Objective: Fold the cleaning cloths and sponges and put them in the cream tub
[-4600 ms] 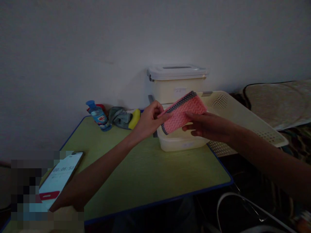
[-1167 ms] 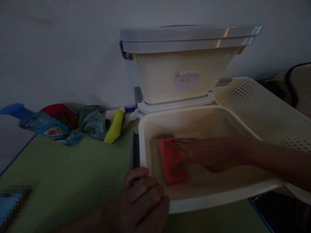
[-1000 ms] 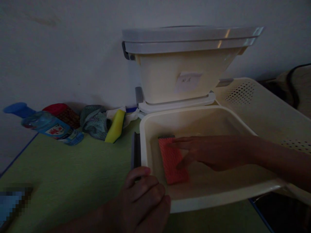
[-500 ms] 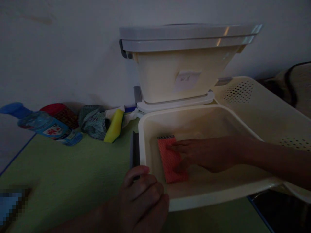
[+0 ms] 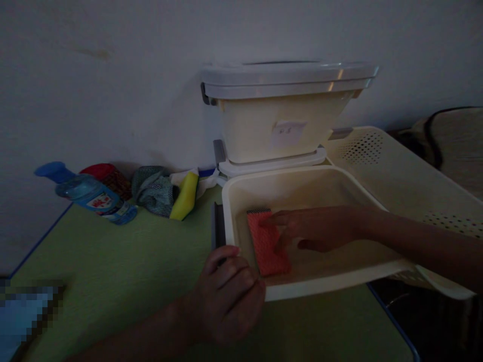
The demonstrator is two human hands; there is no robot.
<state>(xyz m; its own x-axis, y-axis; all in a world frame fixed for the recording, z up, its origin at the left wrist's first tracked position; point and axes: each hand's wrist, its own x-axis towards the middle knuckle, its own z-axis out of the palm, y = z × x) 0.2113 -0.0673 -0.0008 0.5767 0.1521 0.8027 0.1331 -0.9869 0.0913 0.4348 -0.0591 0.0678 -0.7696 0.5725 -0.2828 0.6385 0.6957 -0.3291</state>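
Observation:
A cream plastic basin sits on the table, with a grey handle on its left side. My left hand is closed around the rim at its near left corner. Inside, on the basin's floor, lies a red scouring cloth with a black-and-white checked end. My right hand reaches in from the right, its outstretched fingers resting on the cloth and the thumb apart from it. Whether the fingertips press down is hard to tell in the dim light.
Behind the basin stands a lidded cream bin with a paper label. A perforated basket is at the right. Along the wall are a blue bottle, a red-lidded jar, a grey-green mesh cloth and a yellow sponge.
The view has shifted, so the left-hand items appear further right. My left hand keeps its hold on the rim. My right hand stays at the cloth, its thumb now more clearly apart.

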